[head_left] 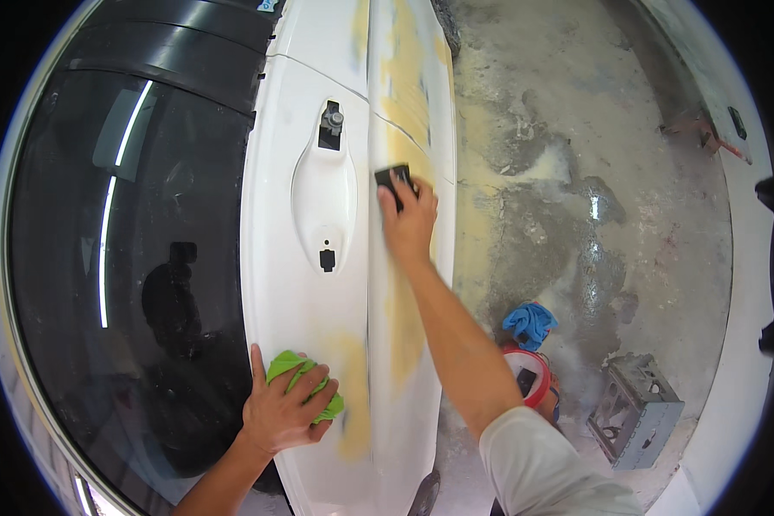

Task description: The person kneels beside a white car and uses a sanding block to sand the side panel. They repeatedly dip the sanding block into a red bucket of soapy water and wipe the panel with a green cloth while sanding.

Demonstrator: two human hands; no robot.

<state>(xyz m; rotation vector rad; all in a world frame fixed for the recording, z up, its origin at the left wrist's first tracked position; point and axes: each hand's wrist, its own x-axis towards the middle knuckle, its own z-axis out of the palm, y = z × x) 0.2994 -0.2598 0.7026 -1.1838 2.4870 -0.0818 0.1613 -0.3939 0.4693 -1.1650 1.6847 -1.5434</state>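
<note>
Upper centre of frame: right hand (409, 225), fingers gripping black block (390, 175) on white car door (301, 301). Lower left of centre: left hand (282, 414), fingers spread over green cloth (285, 365) on same door. Work looks partway: yellow patches (406, 335) remain along door; smoothness cannot be told.

1. The floor (509, 267) here is grey, blotched with dark stains, shiny patches and a yellowish streak.
2. I see a blue cloth (530, 324), crumpled, right by the tub.
3. The tub (545, 389) has a red rim; a dark slab (526, 379) shows inside.
4. A grey crate (652, 423) stands nearby, scuffed.
</note>
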